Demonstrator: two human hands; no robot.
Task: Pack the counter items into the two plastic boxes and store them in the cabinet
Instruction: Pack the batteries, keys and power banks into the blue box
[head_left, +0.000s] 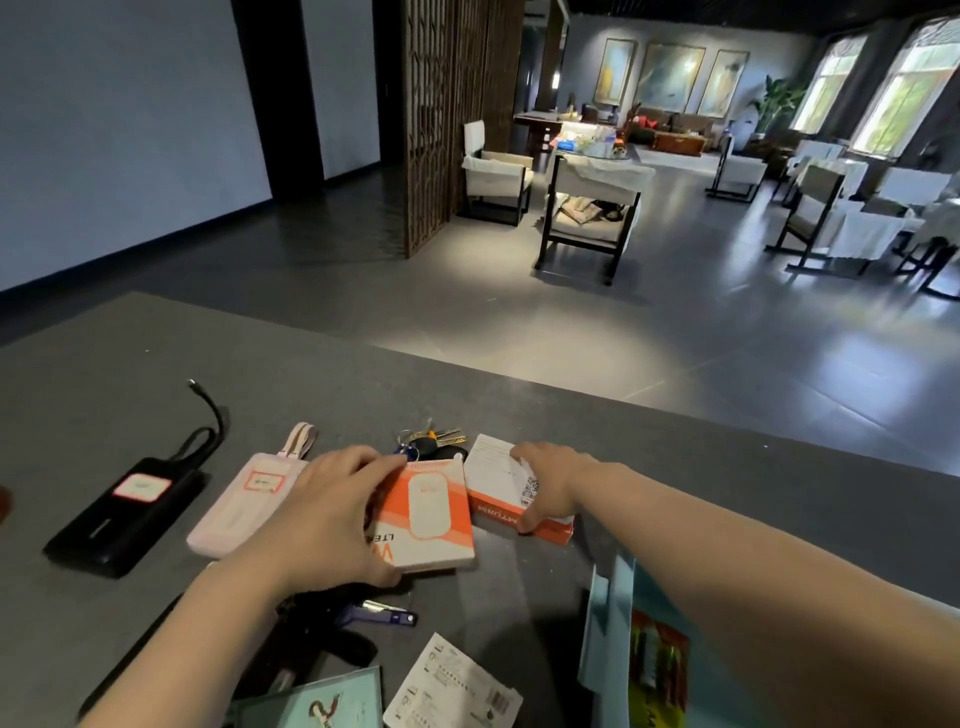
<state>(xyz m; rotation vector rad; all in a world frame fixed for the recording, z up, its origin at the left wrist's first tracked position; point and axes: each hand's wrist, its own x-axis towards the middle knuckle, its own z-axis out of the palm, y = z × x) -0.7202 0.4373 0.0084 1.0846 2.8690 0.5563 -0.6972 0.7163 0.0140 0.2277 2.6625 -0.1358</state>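
Orange-and-white flat cardboard box (434, 512) lying on the dark grey counter (322, 374), gripped along its left edge by the left hand (332, 512), fingers curled round it. Second orange-and-white box (501, 480) just beside it, clasped by the right hand (550, 486). Bunch of keys (428, 441) behind both; pink power bank (244, 499) and black power bank (127, 512) further left.

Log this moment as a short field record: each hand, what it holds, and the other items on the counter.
left hand: grips orange-and-white box by its left edge
right hand: grips second orange box, which lies beside the first
behind boxes: bunch of keys
left of boxes: pink power bank, black power bank
surface: grey counter
plastic boxes: not visible
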